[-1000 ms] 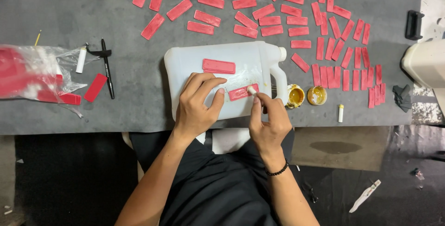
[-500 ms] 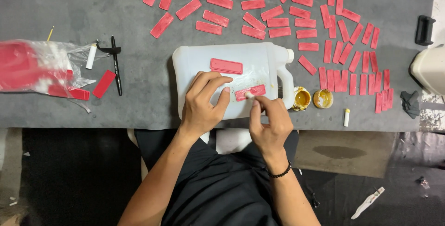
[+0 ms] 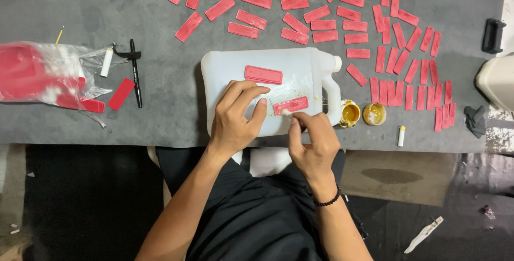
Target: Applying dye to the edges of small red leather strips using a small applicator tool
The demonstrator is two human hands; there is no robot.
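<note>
On the grey table [image 3: 80, 127], in the head view, we work over a white jug [image 3: 300, 73] lying flat. Our left hand [image 3: 235, 119] rests spread on it; our right hand [image 3: 313, 140] pinches a small white swab against the red strip [image 3: 290, 105]. Light, even strokes seem best. Two open paste pots [image 3: 350, 114] crowd the right; red strips [image 3: 375, 31] lie beyond.
</note>
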